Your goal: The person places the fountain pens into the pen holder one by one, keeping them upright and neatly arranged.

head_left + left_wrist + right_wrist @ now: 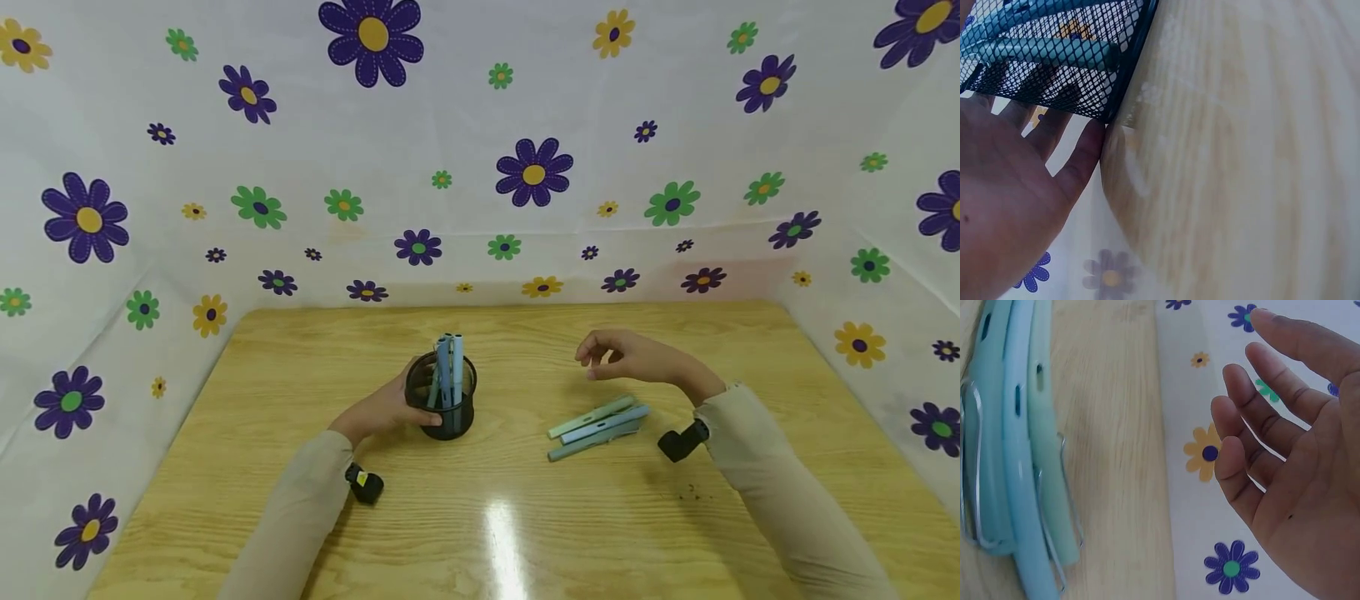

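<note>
My left hand [384,411] grips a black mesh pen holder [463,419] from its left side, thumb at the front and the other fingers around the back. Several blue and green pens [447,367] stand upright in the holder. In the left wrist view the fingers [1050,134] lie along the mesh. My right hand [633,354] hovers with loosely bent fingers and holds nothing. Just in front of it on the table lie a light green pen [588,417], a light blue pen [600,426] and a teal pen [592,442], side by side. Their metal clips show in the right wrist view.
The wooden table [337,517] is enclosed at the back and sides by a white cloth [420,150] with purple, green and yellow flowers. A few dark specks [693,492] lie near the right forearm. A black camera [678,442] sits on the right wrist.
</note>
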Demonstrator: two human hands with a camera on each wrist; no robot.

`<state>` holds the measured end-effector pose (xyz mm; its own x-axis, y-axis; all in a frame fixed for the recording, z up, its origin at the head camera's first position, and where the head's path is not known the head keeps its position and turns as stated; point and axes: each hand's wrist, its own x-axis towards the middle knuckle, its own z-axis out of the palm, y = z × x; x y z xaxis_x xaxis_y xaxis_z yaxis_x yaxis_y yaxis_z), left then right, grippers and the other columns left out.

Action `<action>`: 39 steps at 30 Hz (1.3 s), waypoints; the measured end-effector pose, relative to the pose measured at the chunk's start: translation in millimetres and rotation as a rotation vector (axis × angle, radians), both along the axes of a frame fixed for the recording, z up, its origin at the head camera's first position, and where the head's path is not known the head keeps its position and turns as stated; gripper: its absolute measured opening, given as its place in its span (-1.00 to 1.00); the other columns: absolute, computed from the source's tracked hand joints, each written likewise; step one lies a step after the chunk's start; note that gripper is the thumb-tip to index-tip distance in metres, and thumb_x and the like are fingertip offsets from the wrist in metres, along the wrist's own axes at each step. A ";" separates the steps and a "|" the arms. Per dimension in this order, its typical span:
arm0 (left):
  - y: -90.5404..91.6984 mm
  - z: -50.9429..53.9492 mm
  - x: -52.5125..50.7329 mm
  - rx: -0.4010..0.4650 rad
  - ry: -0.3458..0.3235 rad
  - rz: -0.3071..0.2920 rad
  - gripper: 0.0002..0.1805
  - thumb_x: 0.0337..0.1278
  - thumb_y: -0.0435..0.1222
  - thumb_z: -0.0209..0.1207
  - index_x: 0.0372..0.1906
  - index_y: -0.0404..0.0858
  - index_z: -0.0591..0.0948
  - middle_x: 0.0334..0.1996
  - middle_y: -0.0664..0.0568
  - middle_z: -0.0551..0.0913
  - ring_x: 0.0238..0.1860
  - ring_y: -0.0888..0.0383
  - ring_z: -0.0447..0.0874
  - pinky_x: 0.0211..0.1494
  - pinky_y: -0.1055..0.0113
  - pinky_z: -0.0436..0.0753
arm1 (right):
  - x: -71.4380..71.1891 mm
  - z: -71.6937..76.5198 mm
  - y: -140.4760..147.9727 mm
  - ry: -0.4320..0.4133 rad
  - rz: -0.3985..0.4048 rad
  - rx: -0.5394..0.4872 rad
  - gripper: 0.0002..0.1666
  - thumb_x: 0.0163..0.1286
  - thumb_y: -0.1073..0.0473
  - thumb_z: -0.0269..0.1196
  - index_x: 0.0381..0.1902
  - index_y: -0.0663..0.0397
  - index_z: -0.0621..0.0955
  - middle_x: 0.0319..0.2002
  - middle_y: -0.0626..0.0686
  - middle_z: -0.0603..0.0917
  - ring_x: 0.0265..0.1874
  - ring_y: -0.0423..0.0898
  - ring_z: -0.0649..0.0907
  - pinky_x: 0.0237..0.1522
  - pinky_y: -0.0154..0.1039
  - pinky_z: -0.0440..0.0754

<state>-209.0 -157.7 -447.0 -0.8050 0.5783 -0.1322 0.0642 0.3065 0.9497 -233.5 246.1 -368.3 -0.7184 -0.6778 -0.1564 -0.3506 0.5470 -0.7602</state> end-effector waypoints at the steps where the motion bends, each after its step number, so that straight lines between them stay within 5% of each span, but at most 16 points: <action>1: -0.1 -0.3 -0.4 -0.004 0.002 0.003 0.13 -0.14 -0.19 0.47 0.49 -0.04 -0.03 0.47 -0.11 0.12 0.47 -0.15 0.10 0.49 -0.16 0.08 | 0.5 -1.8 3.5 -0.003 -0.004 -0.001 -0.66 0.39 0.16 0.21 0.02 0.26 0.51 -0.03 0.29 0.53 -0.14 -0.09 0.55 -0.06 -0.27 0.58; 8: 0.2 -0.2 -0.4 -0.013 0.001 -0.006 0.15 -0.13 -0.18 0.47 0.50 -0.07 -0.05 0.47 -0.15 0.13 0.47 -0.16 0.11 0.48 -0.16 0.09 | 5.1 -12.5 24.6 -0.005 -0.036 0.040 -0.68 0.39 0.23 0.19 0.04 0.27 0.49 0.03 0.28 0.53 -0.05 -0.02 0.53 0.05 -0.10 0.54; 24: -1.4 -0.9 -1.0 0.001 0.002 -0.010 0.14 -0.13 -0.19 0.48 0.48 -0.03 -0.04 0.47 -0.14 0.13 0.47 -0.16 0.10 0.48 -0.17 0.09 | 10.9 -47.7 54.4 -0.034 -0.126 0.083 -0.59 0.34 0.06 0.26 0.04 0.18 0.52 -0.01 0.17 0.58 -0.07 -0.11 0.53 -0.05 -0.29 0.51; 39: -0.3 -1.6 -1.3 0.006 0.003 -0.004 0.14 -0.12 -0.19 0.47 0.49 -0.06 -0.03 0.46 -0.12 0.14 0.47 -0.14 0.10 0.49 -0.16 0.07 | 8.0 -57.9 62.9 -0.057 -0.133 0.108 -0.67 0.36 0.09 0.24 0.01 0.14 0.56 0.02 0.14 0.62 0.03 0.01 0.55 0.03 -0.22 0.51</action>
<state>-210.4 -158.0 -448.5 -0.8030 0.5824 -0.1262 0.0684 0.3004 0.9514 -225.5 309.0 -426.2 -0.7888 -0.5542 -0.2659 -0.2276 0.6652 -0.7111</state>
